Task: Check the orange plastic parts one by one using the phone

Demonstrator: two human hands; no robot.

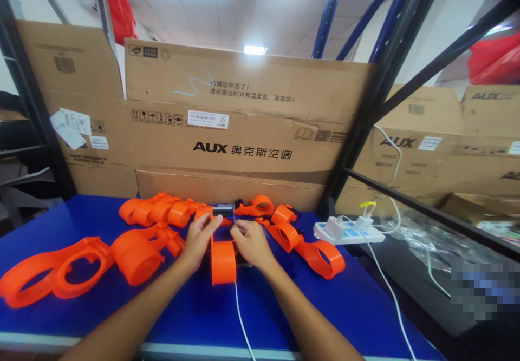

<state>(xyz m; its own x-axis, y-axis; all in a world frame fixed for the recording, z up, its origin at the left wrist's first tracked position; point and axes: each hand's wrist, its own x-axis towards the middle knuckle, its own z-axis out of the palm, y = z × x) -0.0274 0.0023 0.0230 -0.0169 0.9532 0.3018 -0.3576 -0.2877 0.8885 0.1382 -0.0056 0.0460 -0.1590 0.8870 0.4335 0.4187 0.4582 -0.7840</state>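
In the middle of the table, an orange plastic part [223, 263] with a round band at its near end lies between my hands. My left hand [199, 240] grips its left side, the thumb pointing toward a small dark rectangular device [223, 210] with a pale top. My right hand [252, 242] is closed in a pinch at the right side of the part, close to a small blue piece; what the fingertips hold is too small to make out. A white cable [241, 317] runs from beneath the part to the table's front edge.
More orange ring-shaped parts lie left [136, 255] and right [320, 258] on the blue table [170, 317]. A white power strip [349, 231] with plugs and cords sits at the right edge. A cardboard panel [244, 133] stands behind, beside a black rack post [359, 128].
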